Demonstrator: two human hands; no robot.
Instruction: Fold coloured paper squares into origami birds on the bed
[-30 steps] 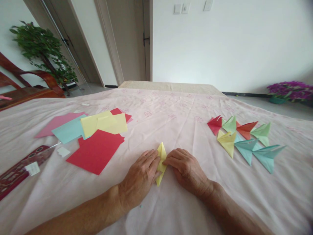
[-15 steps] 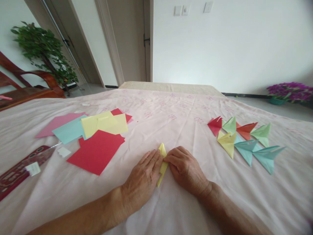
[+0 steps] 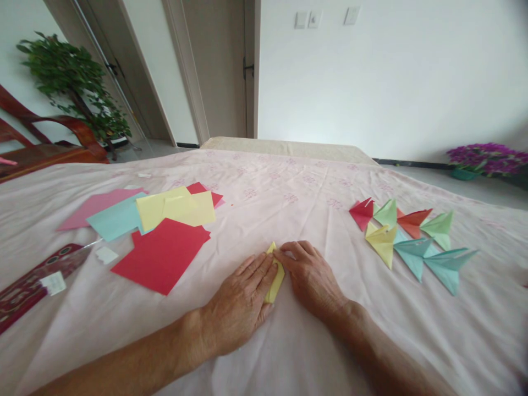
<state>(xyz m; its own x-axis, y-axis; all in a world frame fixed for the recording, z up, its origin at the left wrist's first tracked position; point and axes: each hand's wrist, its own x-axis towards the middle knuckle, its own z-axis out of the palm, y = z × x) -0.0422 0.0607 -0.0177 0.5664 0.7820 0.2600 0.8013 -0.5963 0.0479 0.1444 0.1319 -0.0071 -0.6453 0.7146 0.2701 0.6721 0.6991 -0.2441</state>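
Observation:
A narrow folded piece of yellow paper (image 3: 274, 286) lies on the cloth between my hands, its pointed tip facing away from me. My left hand (image 3: 243, 300) rests flat over the paper's left side, fingers stretched out and pressing it down. With curled fingers and thumb together, my right hand (image 3: 307, 275) pinches the paper's right edge near the upper tip. The fingertips hide part of the folds there. Off to the right stand finished-looking folded paper shapes in two rows, among them a yellow one (image 3: 381, 245), a red one (image 3: 362, 213) and a teal one (image 3: 451, 269).
Loose sheets lie at left: a red sheet (image 3: 160, 256), yellow sheets (image 3: 190, 209), a teal sheet (image 3: 113, 217) and a pink sheet (image 3: 97, 209). Nearer the left edge is a dark red printed packet (image 3: 37, 283). A pink patterned cloth (image 3: 264, 187) covers the surface.
My right hand's fingertips have slid up along the paper toward its upper tip. My left hand has shifted further over the paper, and its lower point no longer shows.

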